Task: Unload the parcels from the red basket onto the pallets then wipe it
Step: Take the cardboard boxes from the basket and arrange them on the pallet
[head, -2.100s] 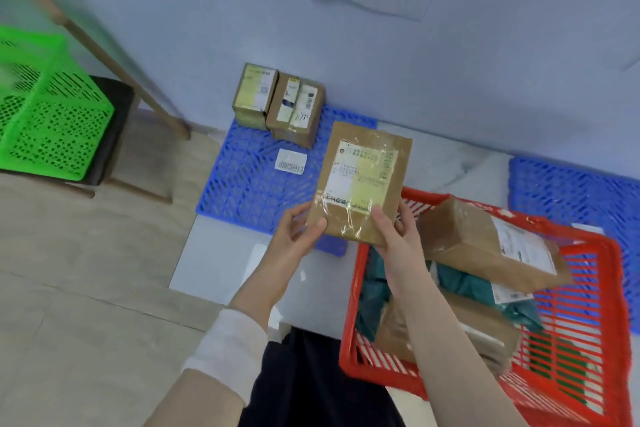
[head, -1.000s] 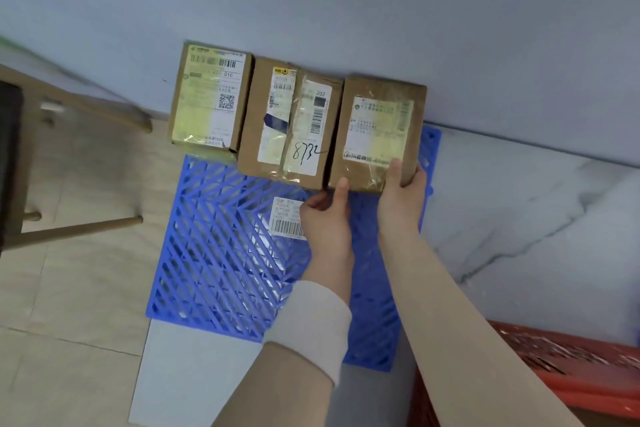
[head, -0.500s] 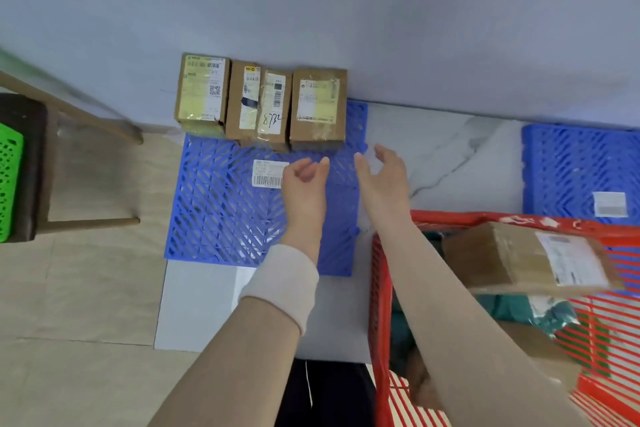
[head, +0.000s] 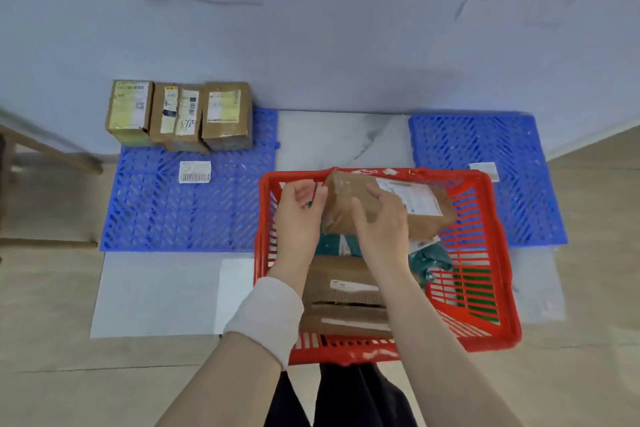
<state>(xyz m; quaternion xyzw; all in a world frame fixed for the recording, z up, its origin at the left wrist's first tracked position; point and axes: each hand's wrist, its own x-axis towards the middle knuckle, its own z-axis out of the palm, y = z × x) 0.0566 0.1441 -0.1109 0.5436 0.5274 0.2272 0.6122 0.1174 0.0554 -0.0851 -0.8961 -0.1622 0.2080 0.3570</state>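
Note:
The red basket [head: 498,253] stands on the floor in front of me. A long brown parcel [head: 426,215] with a white label lies on top of its load. Beneath it are a teal bag [head: 429,258] and flat cardboard parcels [head: 346,291]. My left hand [head: 298,211] is at the long parcel's left end, fingers loosely curved, and my right hand [head: 381,222] lies spread over its top. Neither hand plainly grips it. Three taped parcels [head: 178,116] stand in a row against the wall on the left blue pallet [head: 156,211].
A second blue pallet [head: 485,142] lies at the right, bearing only a small white label [head: 486,170]. A barcode label [head: 194,172] lies on the left pallet. Wooden furniture legs [head: 48,152] stand at the far left. A white sheet [head: 156,291] covers the floor beside the basket.
I set the parcel down beside the two on the left pallet, let go of it, and drew both hands back over the basket onto the long brown parcel.

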